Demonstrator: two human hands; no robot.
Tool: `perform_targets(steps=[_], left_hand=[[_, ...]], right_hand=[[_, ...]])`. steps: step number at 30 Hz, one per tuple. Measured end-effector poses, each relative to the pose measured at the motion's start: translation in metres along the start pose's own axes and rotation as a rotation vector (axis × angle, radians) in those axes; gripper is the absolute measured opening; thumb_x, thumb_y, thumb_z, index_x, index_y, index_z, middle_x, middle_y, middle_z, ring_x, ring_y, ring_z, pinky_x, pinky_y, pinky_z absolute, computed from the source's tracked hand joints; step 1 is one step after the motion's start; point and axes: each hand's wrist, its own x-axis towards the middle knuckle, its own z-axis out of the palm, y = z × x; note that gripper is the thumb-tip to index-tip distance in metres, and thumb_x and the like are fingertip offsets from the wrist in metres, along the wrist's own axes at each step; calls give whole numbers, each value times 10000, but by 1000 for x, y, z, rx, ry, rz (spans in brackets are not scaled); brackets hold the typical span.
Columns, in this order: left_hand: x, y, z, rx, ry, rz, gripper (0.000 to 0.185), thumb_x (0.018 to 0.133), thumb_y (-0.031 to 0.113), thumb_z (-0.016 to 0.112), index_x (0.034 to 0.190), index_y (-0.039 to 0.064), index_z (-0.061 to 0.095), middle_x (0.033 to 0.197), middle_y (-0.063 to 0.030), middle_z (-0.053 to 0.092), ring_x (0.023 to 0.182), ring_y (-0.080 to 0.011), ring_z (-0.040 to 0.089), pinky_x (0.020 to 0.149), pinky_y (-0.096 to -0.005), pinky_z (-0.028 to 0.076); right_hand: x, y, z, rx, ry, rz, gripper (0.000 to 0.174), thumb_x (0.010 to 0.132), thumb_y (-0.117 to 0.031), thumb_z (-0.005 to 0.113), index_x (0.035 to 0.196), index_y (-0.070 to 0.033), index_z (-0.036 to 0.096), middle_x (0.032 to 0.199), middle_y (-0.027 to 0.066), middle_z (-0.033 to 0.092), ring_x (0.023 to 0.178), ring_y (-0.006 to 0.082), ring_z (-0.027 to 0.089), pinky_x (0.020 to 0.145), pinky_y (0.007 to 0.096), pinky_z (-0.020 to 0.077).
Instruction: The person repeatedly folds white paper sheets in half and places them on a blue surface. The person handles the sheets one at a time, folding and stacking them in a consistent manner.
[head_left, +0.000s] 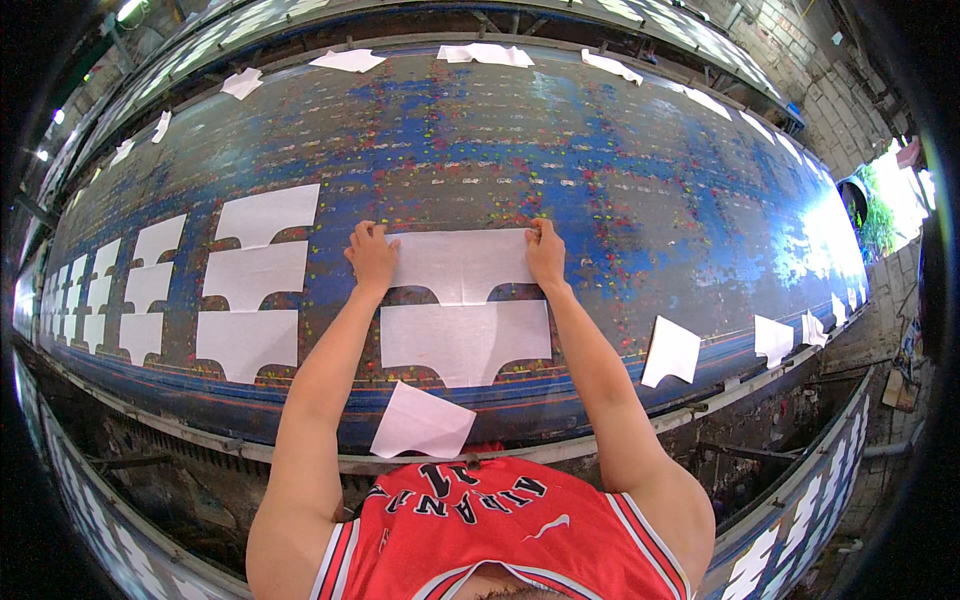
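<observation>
A white cut fabric panel (463, 259) lies nearly flat on a long printing table (450, 165) whose dark top is stained blue with red and yellow specks. At its upper left corner my left hand (371, 257) pinches the edge. My right hand (547, 253) holds the upper right corner the same way. The panel's narrow tab meets the top edge of a second white panel (465, 334), which lies flat just below it. Nearest my body, a folded white fabric piece (424, 421) rests at the table's front edge.
Columns of similar white panels (255, 274) lie in rows to the left. A folded white piece (671, 351) sits at the front right, and more fabric pieces (485, 55) line the far edge. A metal rail (559, 451) borders the near side. Another table (795, 502) stands behind me.
</observation>
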Motion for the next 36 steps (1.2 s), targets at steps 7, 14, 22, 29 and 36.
perform_targets(steps=[7,14,22,29,36], left_hand=[[-35,38,20,102,-141,369,654,993,451,533,1460,2,444,1590,-204,296,1489,-398,238,1167,-636,192],[-45,117,44,166,-413,301,807,1023,527,377,1576,-40,226,1685,-218,81,1557,-404,60,1193,-676,64],[-59,214,78,134,-589,654,801,993,477,429,1600,10,194,1687,-188,126,1556,-404,75,1199,-667,78],[-54,140,61,68,-518,265,754,1046,513,310,1620,52,145,1704,-122,88,1574,-296,68,1224,-621,33],[-22,-30,-56,327,-240,-327,790,1040,498,369,1584,-39,170,1697,-177,32,1560,-388,48,1159,-735,44]], right_hand=[[4,-4,-3,-18,-35,70,268,946,-141,633,1198,-59,594,961,202,711,938,421,674,793,496,506],[12,-14,-11,-25,-25,56,295,937,-142,645,1215,-59,593,921,185,717,902,408,686,777,495,510],[20,-64,-34,152,15,25,321,939,-159,688,1220,-29,604,922,145,709,818,279,689,740,386,526],[-19,-56,-79,144,-22,29,277,950,-168,681,1178,-18,635,961,165,717,896,285,700,780,371,538],[-78,-24,-108,56,-117,118,181,951,-155,670,1063,-13,687,945,157,734,874,273,712,766,365,540]])
